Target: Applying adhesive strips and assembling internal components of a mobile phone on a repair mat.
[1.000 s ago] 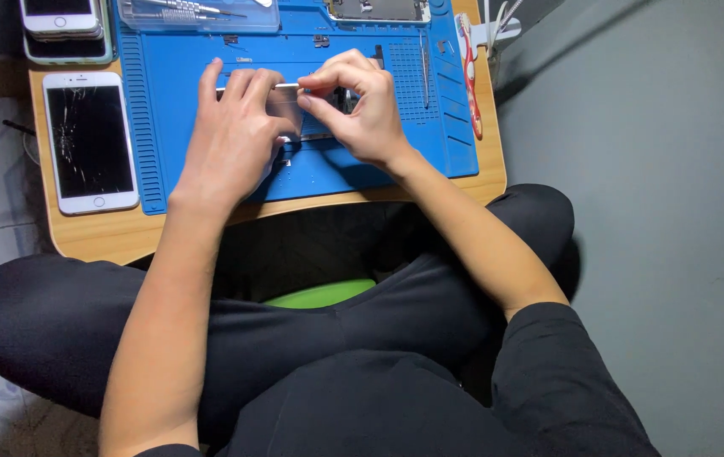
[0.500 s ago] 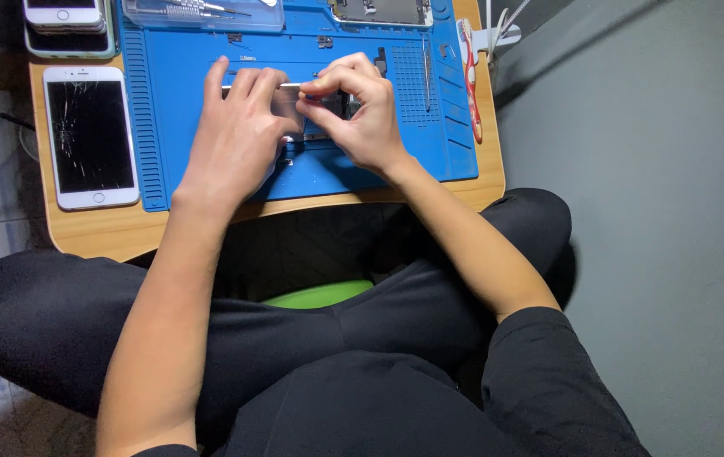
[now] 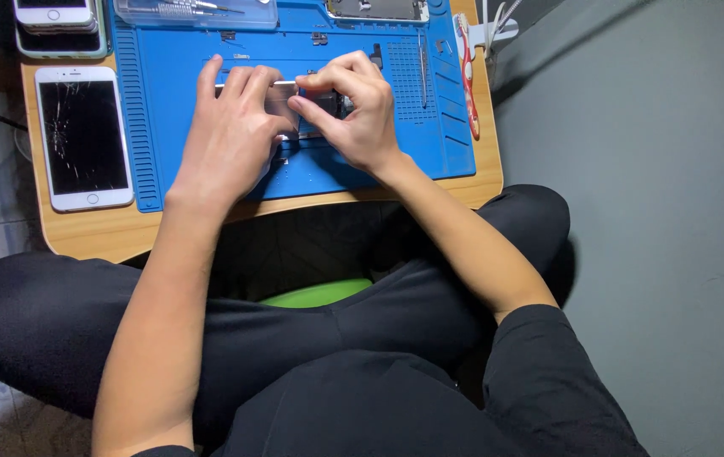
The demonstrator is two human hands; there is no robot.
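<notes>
Between both hands, over the middle of the blue mat (image 3: 209, 152): a small grey part (image 3: 281, 100), pinched from both sides. Left hand (image 3: 231, 135) flat and spread, fingertips pressed on the part's left edge and top. Right hand (image 3: 357, 110) curled tight, thumb and forefinger closed narrow on the part's right side; what exactly sits under those fingers, hidden. Thin pale strip (image 3: 252, 84) poking out past the left fingers, along the part's upper edge.

Just right of the hands on the mat: slim metal tool (image 3: 423, 59) lying upright, then a red-handled tool (image 3: 468, 80) along the mat's right border. Top edge: clear plastic box (image 3: 197, 12) with tools inside, and a dark tray (image 3: 376, 8) partly cut off.

Left of the mat, on the wooden desk (image 3: 108, 233): white phone (image 3: 83, 138) with cracked screen, face up. Above it, stacked phones (image 3: 57, 21) at the corner.

Below the desk: crossed legs in black, green cushion (image 3: 315, 294) between them.
</notes>
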